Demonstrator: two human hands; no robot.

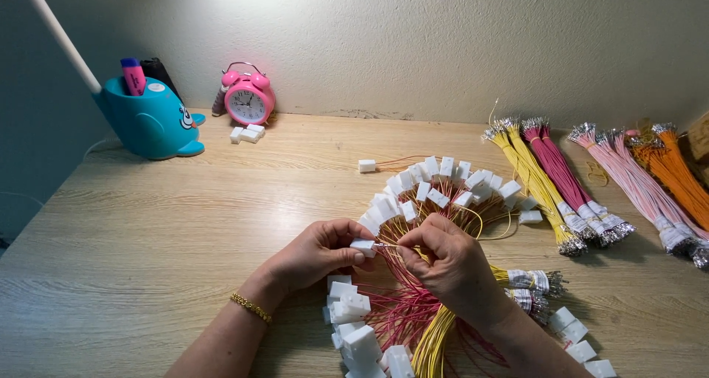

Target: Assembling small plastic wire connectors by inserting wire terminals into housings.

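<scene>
White plastic connector sat pinched in left hand fingertips, open end facing right; right hand pinched a thin yellow wire just beside it, lying left-right, tip at the connector.

Just the one view here, from a head-worn camera looking down and forward across the bench toward the wall along the top of the frame. It sits pretty close: both forearms come in from the bottom edge, and the hands meet just below centre. The bench's far edge runs across the upper third.
</scene>
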